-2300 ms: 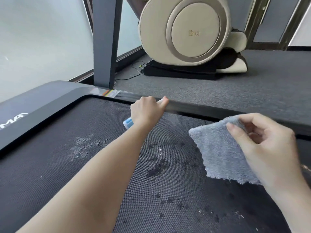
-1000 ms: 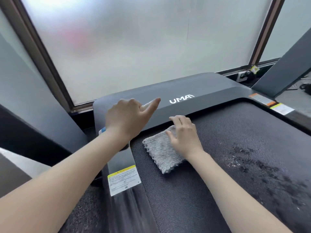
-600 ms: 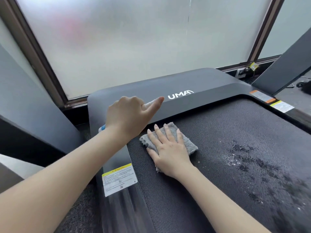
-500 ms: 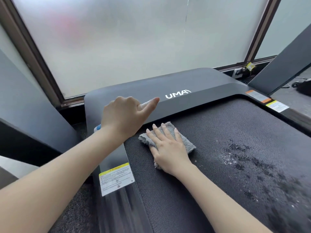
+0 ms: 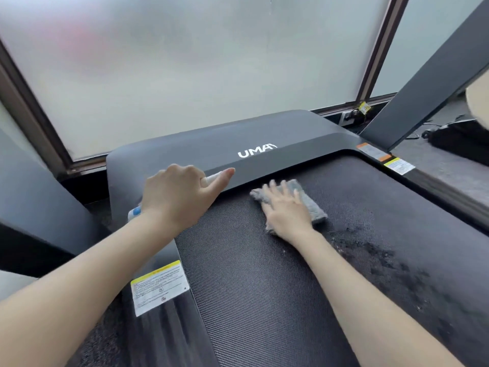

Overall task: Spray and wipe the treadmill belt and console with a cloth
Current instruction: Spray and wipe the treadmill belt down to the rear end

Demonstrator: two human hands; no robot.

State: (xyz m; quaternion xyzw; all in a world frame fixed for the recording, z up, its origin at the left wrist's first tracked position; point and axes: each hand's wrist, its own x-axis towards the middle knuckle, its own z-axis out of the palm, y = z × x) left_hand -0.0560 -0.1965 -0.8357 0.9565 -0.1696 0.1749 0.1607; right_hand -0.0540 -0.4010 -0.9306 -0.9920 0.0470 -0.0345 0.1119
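Head view: we count one grey cloth on the belt, just below the motor cover, pressed flat under our straight-fingered right hand. Our left hand, over the cover's edge, grips what seems one spray bottle.

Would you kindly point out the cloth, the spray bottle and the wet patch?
cloth (image 5: 312, 207), head view, bare right edge.
spray bottle (image 5: 134, 213), head view, blue-banded end.
wet patch (image 5: 375, 251), head view, dark middle.

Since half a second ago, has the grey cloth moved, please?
Yes: the grey cloth slid rightward, from left of the UMA logo to right of it.
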